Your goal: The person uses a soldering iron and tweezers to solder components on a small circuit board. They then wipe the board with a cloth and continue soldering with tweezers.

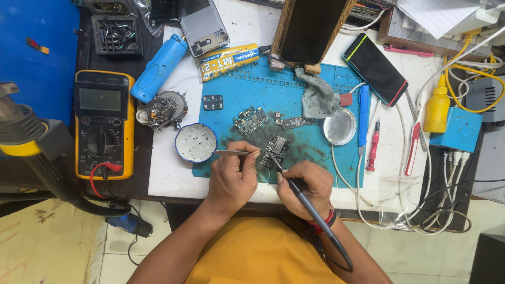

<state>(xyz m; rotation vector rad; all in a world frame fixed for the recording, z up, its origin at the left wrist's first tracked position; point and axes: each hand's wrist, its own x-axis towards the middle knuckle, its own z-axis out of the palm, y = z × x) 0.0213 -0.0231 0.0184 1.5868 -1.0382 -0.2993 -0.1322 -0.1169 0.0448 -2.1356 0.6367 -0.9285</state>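
Yellow tube [230, 61] above blue mat [294, 89]

A white worktable [168, 179] stands on a pale tiled floor [400, 252]; at far left a blue surface [37, 63]; the light is bright and even.

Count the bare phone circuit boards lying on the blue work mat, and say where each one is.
3. One circuit board lies left of centre, a narrow board sits beside the grey cloth, and a third board lies under the soldering iron tip. Smaller pieces may be hidden.
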